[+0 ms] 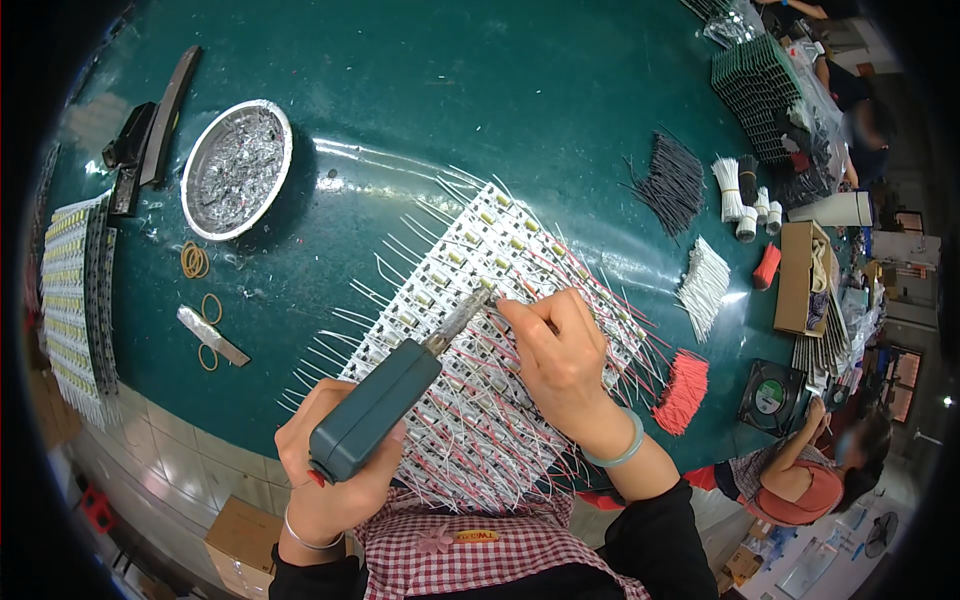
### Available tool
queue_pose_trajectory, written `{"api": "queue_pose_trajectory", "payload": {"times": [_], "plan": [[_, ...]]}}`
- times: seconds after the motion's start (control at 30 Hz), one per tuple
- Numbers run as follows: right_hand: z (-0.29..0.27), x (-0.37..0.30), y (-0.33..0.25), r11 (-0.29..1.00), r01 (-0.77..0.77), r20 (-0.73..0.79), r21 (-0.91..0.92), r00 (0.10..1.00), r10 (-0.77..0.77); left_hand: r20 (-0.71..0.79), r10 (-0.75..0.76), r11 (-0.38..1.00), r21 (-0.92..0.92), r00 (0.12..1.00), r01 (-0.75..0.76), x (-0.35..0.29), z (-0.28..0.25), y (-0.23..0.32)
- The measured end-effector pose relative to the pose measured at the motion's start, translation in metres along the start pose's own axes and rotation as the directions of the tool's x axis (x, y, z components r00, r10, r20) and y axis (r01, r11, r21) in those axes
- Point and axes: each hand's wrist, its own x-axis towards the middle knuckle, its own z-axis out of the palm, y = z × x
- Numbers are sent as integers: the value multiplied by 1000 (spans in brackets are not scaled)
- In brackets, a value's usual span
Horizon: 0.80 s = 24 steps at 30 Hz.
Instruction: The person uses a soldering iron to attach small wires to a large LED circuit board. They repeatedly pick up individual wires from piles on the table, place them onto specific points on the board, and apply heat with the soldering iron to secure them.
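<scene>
So your left hand is closed round the handle of one dark green soldering tool, its metal tip pointing up and away from you. Your right hand has thumb and forefinger drawn into a narrow pinch right beside that tip — can't tell whether there's a wire caught between them, too small to see.

Under both is one big panel, lying at a slant on the tabletop right in front of you. It's white, made of loads of little boards in rows with yellowish parts and black bits, way too many to count. White wires bristle off its left edge, and red and white ones cross your near side and the right.

A bit further out on your right, you've got three loose wire piles: one red pile, then one white pile, then one black pile. Out left there's one flat metal bar, two single rubber bands near it, then a cluster of rubber bands — and beyond those, one round bowl with silvery scraps in it.
</scene>
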Motion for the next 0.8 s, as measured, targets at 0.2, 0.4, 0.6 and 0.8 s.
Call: {"api": "queue_pose_trajectory", "payload": {"times": [0.2, 0.4, 0.6, 0.8], "plan": [[0, -2, 2, 1000, -6, -13, 28, 1000, 7, -1, -2, 999, -38, 1000, 2, 1, -2, 1], [1, -2, 2, 999, -11, -4, 35, 1000, 11, -5, -34, 996, -83, 999, 34, -1, -1, 1], [0, -1, 1, 1000, -8, 10, 6, 1000, 7, 38, -81, 991, -104, 996, 84, 0, 0, 0], [0, -3, 2, 1000, -20, 32, 0, 999, 20, 55, -112, 990, -76, 992, 116, 2, -1, 3]]}}
